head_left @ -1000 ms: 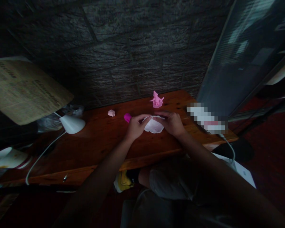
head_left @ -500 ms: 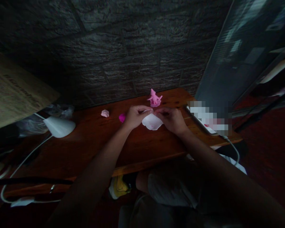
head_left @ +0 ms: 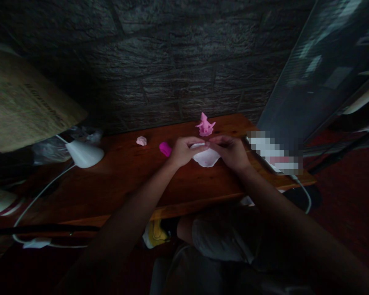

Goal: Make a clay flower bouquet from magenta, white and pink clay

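Observation:
A thin, pale pinkish-white piece of modelling clay (head_left: 206, 158) with an uneven rim is between my two hands. My left hand (head_left: 184, 150) pinches its upper left edge, and my right hand (head_left: 232, 151) pinches the edge at the upper right. The fingertips of both hands almost meet at the top of the piece. Just beyond them stands a small pink clay figure (head_left: 205, 126) with a pointed top and two arm-like sides. A magenta lump (head_left: 165, 149) lies beside my left hand, and a light pink lump (head_left: 141, 141) is farther left.
The wooden table (head_left: 126, 180) runs along a dark stone wall (head_left: 141, 61). At left are a white cone-shaped lamp (head_left: 84, 154) with a cable, a paper bag (head_left: 27, 98), crumpled plastic and a cup (head_left: 1, 200). A partly blurred-out device (head_left: 272, 157) with a cable lies right.
The view has shifted slightly, so the scene sits farther right. Both hands keep their pinch on the pale piece, and more of the magenta lump shows beside my left hand.

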Demonstrator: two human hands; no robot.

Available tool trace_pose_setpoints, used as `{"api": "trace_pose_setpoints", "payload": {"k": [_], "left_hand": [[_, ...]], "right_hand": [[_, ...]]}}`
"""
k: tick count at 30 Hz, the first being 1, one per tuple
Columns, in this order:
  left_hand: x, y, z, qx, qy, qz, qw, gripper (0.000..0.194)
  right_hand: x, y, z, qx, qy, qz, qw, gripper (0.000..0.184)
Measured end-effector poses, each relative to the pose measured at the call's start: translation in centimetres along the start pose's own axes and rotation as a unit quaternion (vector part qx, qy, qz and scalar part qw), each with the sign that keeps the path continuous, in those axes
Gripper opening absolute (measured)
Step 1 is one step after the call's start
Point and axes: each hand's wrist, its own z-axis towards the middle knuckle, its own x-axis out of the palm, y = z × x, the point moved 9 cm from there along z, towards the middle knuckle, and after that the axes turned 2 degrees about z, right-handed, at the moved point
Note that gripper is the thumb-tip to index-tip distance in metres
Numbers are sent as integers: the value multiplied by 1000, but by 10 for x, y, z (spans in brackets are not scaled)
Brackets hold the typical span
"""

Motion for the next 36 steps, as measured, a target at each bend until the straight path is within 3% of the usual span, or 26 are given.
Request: {"api": "trace_pose_setpoints", "payload": {"k": [4, 9, 15, 23, 26, 31, 36], "left_hand": [[-6, 2, 2, -4, -19, 10, 1000, 14], [-18, 12, 2, -27, -75, -8, 997, 13], [-7, 6, 1, -6, -25, 16, 1000, 21], [-11, 4, 1, -10, -27, 36, 999, 18], [-15, 4, 0, -12, -42, 35, 998, 15], [-23, 3, -1, -18, -80, 39, 996, 9], [-11, 5, -1, -18, -18, 15, 1000, 20]], "right_hand": [[3, 0, -2, 13, 22, -14, 1000, 39], [-1, 7, -8, -5, 14, -133, 991, 29], [-3, 26, -14, -60, -29, -191, 979, 22], [-2, 21, -12, -62, -23, -173, 983, 19], [-2, 14, -11, -32, -16, -153, 988, 26], [6, -9, -10, 69, 50, -108, 990, 37], [-1, 10, -9, -5, 14, -244, 970, 24]]}}
